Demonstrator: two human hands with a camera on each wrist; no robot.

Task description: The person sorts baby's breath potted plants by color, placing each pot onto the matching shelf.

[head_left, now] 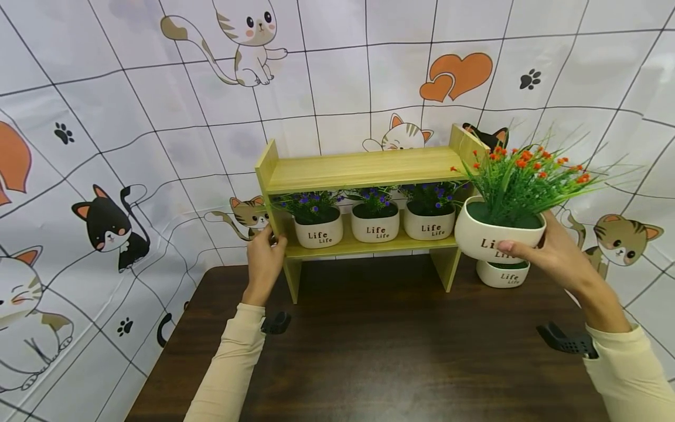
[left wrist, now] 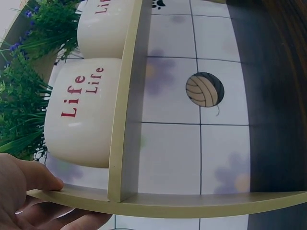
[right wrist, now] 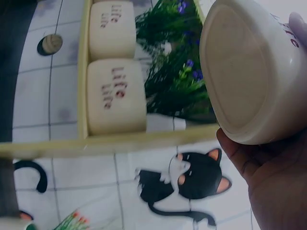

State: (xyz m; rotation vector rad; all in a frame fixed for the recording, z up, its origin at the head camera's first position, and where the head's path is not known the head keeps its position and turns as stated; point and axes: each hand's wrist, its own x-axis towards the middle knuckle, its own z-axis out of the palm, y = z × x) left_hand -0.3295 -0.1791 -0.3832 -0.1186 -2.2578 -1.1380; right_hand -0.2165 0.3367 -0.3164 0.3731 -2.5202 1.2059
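My right hand (head_left: 564, 258) grips a white oval flowerpot (head_left: 471, 234) of orange flowers and grass, thumb on its front. It is raised beside the right end of a small wooden shelf (head_left: 364, 167). In the right wrist view the underside of the held pot (right wrist: 235, 72) shows. My left hand (head_left: 265, 258) pinches the shelf's left side panel; in the left wrist view the thumb (left wrist: 41, 176) lies inside and fingers outside. On the lower board stand three white pots with purple flowers: left (head_left: 319, 233), middle (head_left: 375, 225) and right (head_left: 429, 225).
Another white pot (head_left: 503, 275) stands on the dark wooden table (head_left: 379, 346) right of the shelf, partly behind the held one. The shelf's top board carries nothing. A cat-patterned tiled sheet (head_left: 337, 76) covers the wall behind.
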